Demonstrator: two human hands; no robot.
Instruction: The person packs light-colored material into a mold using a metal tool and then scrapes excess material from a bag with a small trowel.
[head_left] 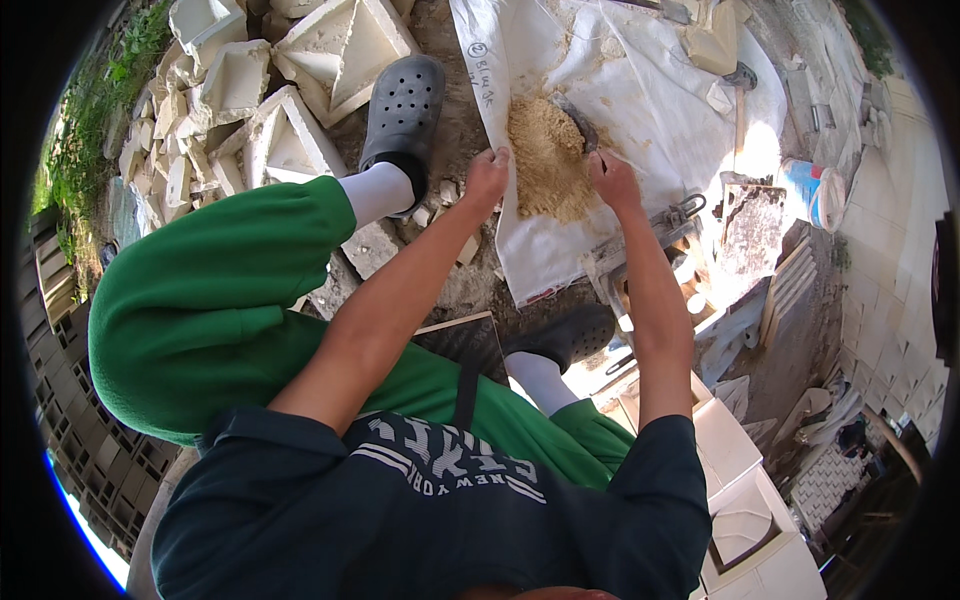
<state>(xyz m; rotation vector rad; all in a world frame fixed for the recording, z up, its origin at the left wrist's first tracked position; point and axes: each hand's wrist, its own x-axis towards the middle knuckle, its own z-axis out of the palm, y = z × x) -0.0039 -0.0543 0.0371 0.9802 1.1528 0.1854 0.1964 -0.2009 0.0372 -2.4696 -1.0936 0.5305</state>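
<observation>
A white woven sheet [545,262] lies on the ground in front of me with a heap of tan, sand-like powder [540,160] on it. My left hand [488,175] is closed on the sheet's left edge, beside the heap. In my right hand [614,182] is the handle of a small dark trowel [577,122]. Its blade rests at the far right side of the heap, with powder against it. My fingers partly hide the handle.
Broken cream moulded blocks [290,145] are piled at the far left, near my dark clog [404,115]. On the right are a hammer [740,100], a blue-and-white bucket [812,194] and a rough-faced slab [750,230]. Square cream blocks [725,450] stand beside my right arm.
</observation>
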